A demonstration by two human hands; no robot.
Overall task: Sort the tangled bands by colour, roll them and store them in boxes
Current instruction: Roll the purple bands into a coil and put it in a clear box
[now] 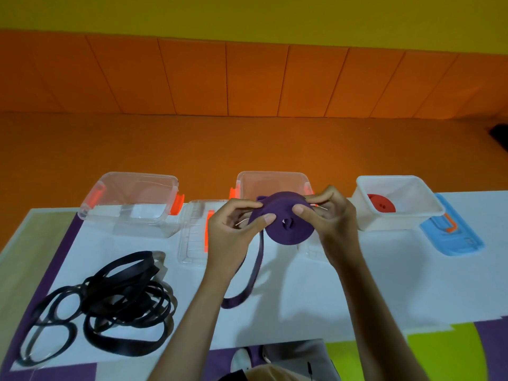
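Orange padded wall behind. White desk (357,284), one. Black bands (110,298), tangled heap, lying lower left of the purple roll (283,229). Clear box (132,199), left of the roll. White box (398,207), right of it, containing a red roll (380,204). Purple roll raised over the desk, pinched by the hands: left hand (233,229), right hand (327,224); tail trailing down.

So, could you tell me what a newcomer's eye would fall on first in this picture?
A half-rolled dark purple fabric band stands out at the centre, pinched between the left hand and the right hand, its loose tail hanging down to the white tabletop. At the near left lies a tangled heap of black bands, and at the far right an open white plastic box holds a red rolled band.
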